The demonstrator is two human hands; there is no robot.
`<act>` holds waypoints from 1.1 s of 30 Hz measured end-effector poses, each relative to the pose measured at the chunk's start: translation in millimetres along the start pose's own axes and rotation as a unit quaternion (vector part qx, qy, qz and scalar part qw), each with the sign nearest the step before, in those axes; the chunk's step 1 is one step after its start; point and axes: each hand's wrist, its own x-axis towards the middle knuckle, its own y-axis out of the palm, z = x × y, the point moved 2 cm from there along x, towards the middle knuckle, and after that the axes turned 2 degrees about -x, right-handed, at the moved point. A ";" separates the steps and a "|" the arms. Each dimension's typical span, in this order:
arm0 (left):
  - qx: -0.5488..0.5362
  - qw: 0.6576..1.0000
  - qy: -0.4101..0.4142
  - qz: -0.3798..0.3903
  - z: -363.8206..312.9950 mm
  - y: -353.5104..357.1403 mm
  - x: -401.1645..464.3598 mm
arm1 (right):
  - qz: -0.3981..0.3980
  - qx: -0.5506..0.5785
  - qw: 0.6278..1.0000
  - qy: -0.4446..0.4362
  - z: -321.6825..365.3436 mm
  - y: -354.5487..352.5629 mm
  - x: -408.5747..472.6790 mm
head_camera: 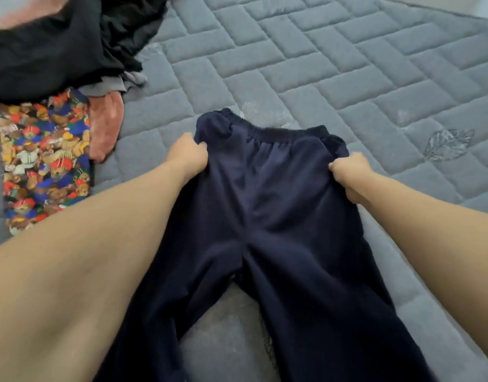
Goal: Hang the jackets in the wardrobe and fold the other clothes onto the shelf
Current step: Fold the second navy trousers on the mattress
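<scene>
Both hands, the left hand (188,153) and right hand (350,175), pinch the hips of the navy trousers (267,216) spread on the bed (347,64), so folding is just starting; next, likely lay one leg over the other.

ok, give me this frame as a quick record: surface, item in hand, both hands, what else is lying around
surface: grey quilted mattress
item in hand: navy trousers, laid flat, elastic waistband at the far end, legs running toward the camera
left hand: grips the trousers' left edge just below the waistband
right hand: grips the right edge at about the same height
other clothes: black garments heaped far left; teddy-bear print fabric beside them; pink garment between the print and the trousers
wardrobe, shelf: not in view
</scene>
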 end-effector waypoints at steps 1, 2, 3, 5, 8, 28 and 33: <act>-0.029 0.999 0.019 -0.029 -19.1 -9.2 12.1 | -0.041 -0.022 0.998 -0.041 23.1 -10.0 12.1; -0.052 0.996 0.034 -0.067 -40.1 -20.7 29.8 | -0.099 -0.048 0.990 -0.083 50.5 -20.9 26.2; -0.074 0.991 0.046 -0.099 -61.3 -32.5 48.3 | -0.158 -0.073 0.977 -0.121 80.0 -32.0 39.3; -0.094 0.986 0.049 -0.128 -94.5 -44.5 87.1 | -0.248 -0.123 0.943 -0.182 126.1 -41.1 69.4; 0.036 0.998 -0.050 -0.019 -95.1 -4.2 120.2 | -0.219 -0.240 0.927 -0.188 127.0 -3.9 110.5; 0.265 0.951 0.004 -0.159 -13.6 42.1 50.0 | -0.197 -0.324 0.898 -0.223 51.9 64.9 159.5; 0.295 0.923 -0.131 -0.210 75.3 35.6 -73.6 | -0.201 -0.318 0.899 -0.223 55.6 62.5 160.0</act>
